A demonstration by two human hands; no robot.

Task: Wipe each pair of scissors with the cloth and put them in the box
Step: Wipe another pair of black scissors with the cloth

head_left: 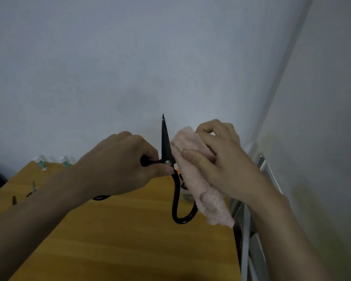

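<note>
My left hand (122, 163) grips a pair of black scissors (166, 142) near the pivot, blades pointing up and one big handle loop hanging below. My right hand (221, 159) holds a folded pink cloth (199, 183), thumb pressed on its front, with the cloth's edge just right of the blades. A clear container (185, 194) with dark things in it shows partly behind the cloth and handle loop; I cannot tell if it is the box.
A wooden table (130, 240) lies below my hands. More scissors (31, 189) lie at its left edge, partly behind my left forearm. Two clear bottles with green labels (42, 162) stand at the back left. A metal rack (251, 230) stands along the right wall.
</note>
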